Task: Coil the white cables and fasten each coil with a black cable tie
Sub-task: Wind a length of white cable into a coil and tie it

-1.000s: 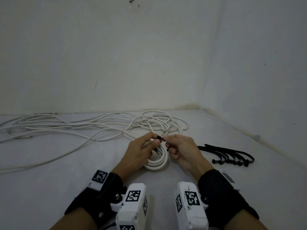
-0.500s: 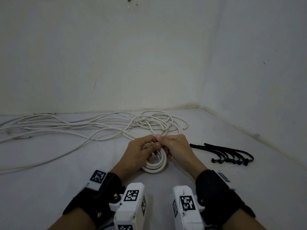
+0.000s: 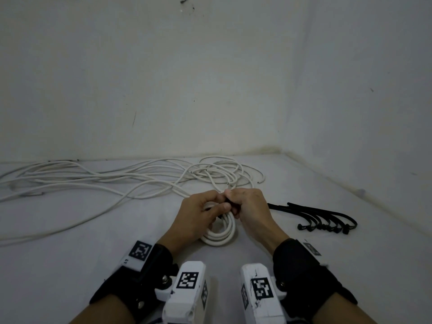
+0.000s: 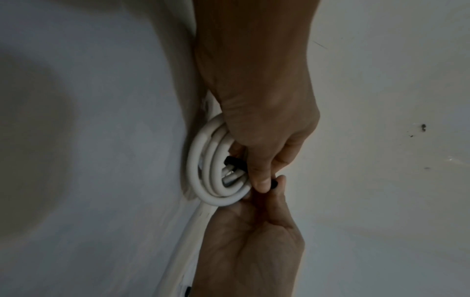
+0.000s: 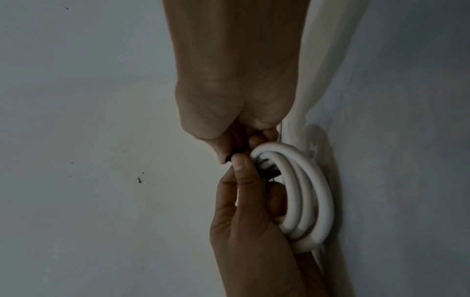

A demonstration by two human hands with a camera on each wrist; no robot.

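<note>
Since 1 s ago right hand [image 3: 250,206] has closed onto left hand [image 3: 198,213]. Both pinch black cable tie [image 5: 267,172] at the white cable coil [image 3: 222,235], on the counter [image 3: 93,242] left of the spare ties [image 3: 327,220]. Advice: pinch strands together, pull tail snug.

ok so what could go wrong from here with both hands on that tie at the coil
1. The left hand holds the coil only at its top; if it loosens, the loops may spring apart before the black cable tie is shut.
2. The right hand pinches a short bit of the tie, which could slip out.
3. The loose white cables lie just behind the hands, so a strand might get caught in.
</note>
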